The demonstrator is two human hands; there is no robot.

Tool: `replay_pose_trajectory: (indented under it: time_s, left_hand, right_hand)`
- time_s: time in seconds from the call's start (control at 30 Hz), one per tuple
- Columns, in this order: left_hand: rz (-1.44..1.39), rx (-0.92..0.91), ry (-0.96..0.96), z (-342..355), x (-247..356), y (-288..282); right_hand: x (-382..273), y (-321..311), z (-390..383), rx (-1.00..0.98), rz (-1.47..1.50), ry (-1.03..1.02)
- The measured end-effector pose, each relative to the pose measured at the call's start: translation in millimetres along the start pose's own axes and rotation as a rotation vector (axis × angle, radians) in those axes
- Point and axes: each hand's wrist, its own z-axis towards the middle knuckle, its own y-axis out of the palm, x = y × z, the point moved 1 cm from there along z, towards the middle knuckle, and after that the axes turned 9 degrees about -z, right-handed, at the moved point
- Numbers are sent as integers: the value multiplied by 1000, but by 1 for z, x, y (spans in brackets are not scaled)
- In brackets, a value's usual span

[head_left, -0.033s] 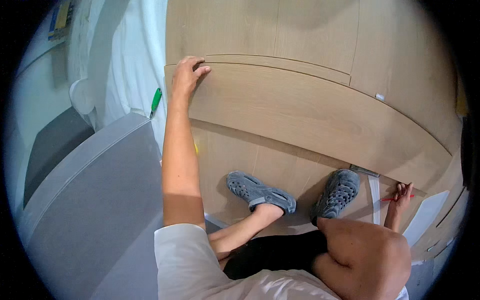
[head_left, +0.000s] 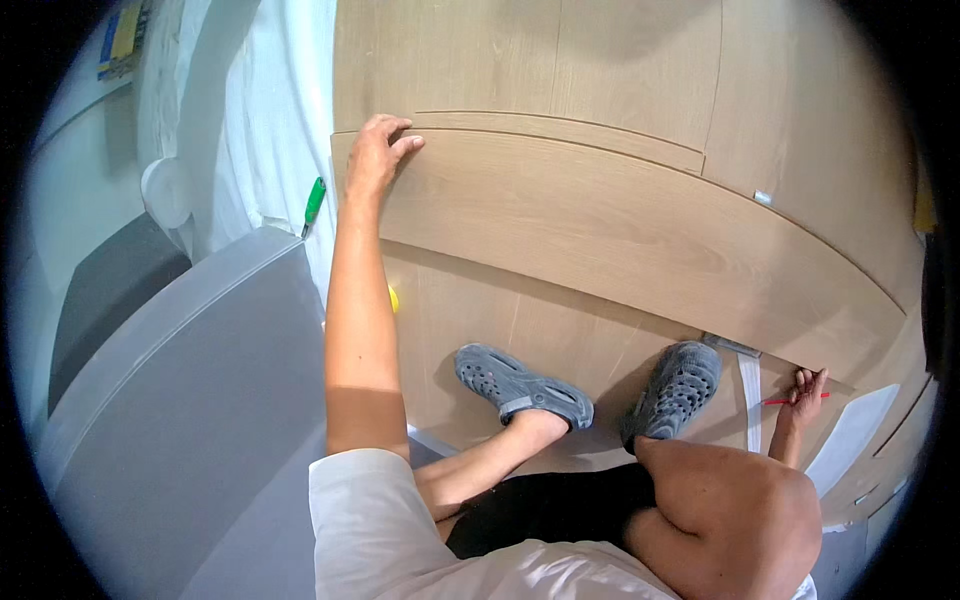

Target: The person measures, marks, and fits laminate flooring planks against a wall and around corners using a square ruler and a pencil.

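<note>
A long wood-look floor plank point(head_left: 620, 230) lies across the laid boards in front of me. My left hand point(head_left: 372, 158) rests on its far left corner, thumb and fingers apart and bent, beside the narrow strip point(head_left: 560, 128) along the plank's far edge. At the plank's near right end, my right hand point(head_left: 803, 398) is closed around a thin red pencil point(head_left: 778, 402). Its fingertips are close to the plank's near edge; whether they touch it I cannot tell. A flat metal piece point(head_left: 730, 345) shows partly from under that edge, by my right shoe point(head_left: 675, 392).
A green-handled tool point(head_left: 314, 202) lies at the corner of a grey panel point(head_left: 190, 400) on my left. White cloth point(head_left: 275, 120) and a white roll point(head_left: 166, 192) are beyond. A yellow object point(head_left: 393, 299) is half hidden by my left forearm. White strips point(head_left: 751, 400) lie near my right hand.
</note>
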Motion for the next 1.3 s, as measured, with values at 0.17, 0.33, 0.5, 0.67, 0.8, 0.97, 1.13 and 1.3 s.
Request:
replay_pose_trajectory:
  time_s: [0.17, 0.33, 0.5, 0.67, 0.8, 0.97, 1.13, 1.3]
  left_hand:
    - [-108, 16, -68, -3, 3, 11]
    - [-264, 6, -46, 4, -8, 7]
    - [-203, -31, -97, 8, 8, 6]
    - [-230, -89, -116, 11, -5, 2]
    - [-151, -141, -74, 21, -13, 1]
    - [-152, -138, -86, 27, -2, 7]
    - [-111, -158, -73, 27, -30, -1]
    - [-188, -170, -176, 22, -8, -5]
  right_hand:
    - [9, -22, 11, -104, 73, -24]
    - [-2, 4, -6, -35, -3, -53]
    - [-5, 0, -9, -17, -10, -44]
    - [-8, 1, -9, -78, 5, -37]
    - [1, -10, 3, -145, 65, -28]
    - [2, -16, 3, -96, 75, -29]
    - [13, -14, 10, -161, 131, 11]
    - [5, -1, -6, -51, 169, -8]
